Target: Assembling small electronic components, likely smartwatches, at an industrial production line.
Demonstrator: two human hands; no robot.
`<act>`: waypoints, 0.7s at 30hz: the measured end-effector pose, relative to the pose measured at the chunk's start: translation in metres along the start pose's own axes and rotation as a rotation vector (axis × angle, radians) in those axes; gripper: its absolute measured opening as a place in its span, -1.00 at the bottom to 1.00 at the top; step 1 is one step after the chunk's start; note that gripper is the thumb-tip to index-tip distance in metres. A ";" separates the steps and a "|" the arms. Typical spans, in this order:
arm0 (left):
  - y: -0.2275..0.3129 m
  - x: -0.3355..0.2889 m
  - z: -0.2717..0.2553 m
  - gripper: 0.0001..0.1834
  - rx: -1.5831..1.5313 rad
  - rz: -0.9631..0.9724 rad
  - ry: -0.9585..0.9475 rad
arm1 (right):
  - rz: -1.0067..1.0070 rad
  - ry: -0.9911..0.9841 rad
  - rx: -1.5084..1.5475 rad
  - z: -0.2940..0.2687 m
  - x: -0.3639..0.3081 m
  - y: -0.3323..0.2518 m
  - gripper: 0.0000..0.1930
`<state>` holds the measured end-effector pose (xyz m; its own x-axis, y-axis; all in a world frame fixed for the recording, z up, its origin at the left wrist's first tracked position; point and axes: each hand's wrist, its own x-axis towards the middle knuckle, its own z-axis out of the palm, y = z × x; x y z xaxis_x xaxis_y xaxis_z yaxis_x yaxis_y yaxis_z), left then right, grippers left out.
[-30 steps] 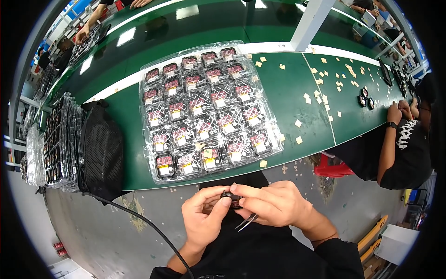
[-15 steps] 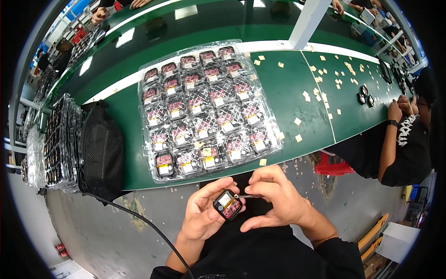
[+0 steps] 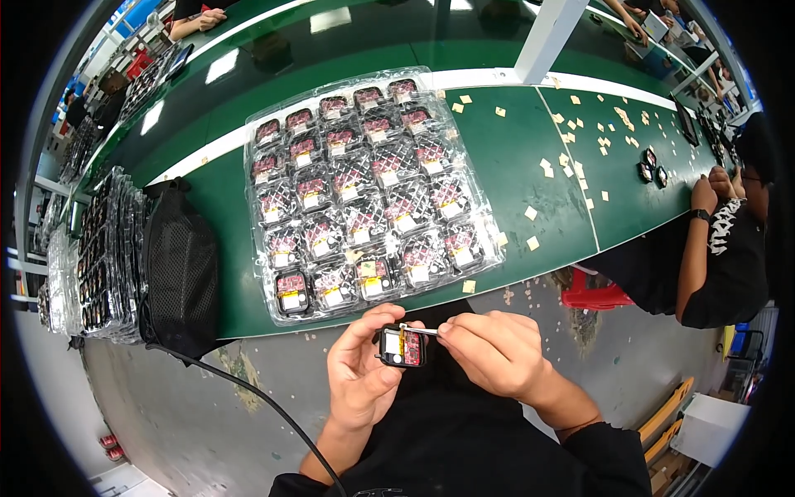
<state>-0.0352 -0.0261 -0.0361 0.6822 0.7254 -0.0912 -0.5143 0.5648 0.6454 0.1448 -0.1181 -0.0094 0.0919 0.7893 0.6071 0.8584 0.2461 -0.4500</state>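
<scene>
Lower centre: your left hand (image 3: 360, 377) now grips the small square module (image 3: 401, 346) face-up; right hand (image 3: 490, 352) has brought tweezers (image 3: 421, 330) to its top edge — placement under way.

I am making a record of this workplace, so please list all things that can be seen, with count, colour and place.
small module: one, black case with red board, held between both hands
tweezers: one pair, silver, at the module's top edge
tray: one, clear plastic, on the table ahead, compartments filled with similar modules
table: one, green, across the view
paper bits: many, tan, scattered on the table's right part
black bag: one, left of the tray
stacked trays: several, clear, far left
co-worker: one, dark shirt, right edge
left hand: grips the module
right hand: holds the tweezers
</scene>
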 end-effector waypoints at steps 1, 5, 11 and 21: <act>-0.001 0.000 0.000 -0.34 0.003 -0.001 0.000 | -0.018 0.024 -0.025 0.001 -0.001 0.000 -0.69; -0.002 -0.001 0.000 -0.34 0.017 -0.007 0.001 | -0.007 0.016 -0.017 0.001 -0.003 0.000 -0.69; -0.002 -0.001 0.000 -0.34 0.041 0.017 0.005 | 0.091 0.061 0.189 0.005 -0.001 0.000 -0.75; 0.000 -0.002 0.006 -0.38 0.096 0.035 0.043 | 0.176 0.013 0.149 0.004 0.001 -0.005 -0.80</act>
<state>-0.0335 -0.0301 -0.0309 0.6404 0.7617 -0.0986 -0.4838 0.4998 0.7184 0.1384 -0.1161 -0.0093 0.2413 0.8203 0.5185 0.7447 0.1861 -0.6410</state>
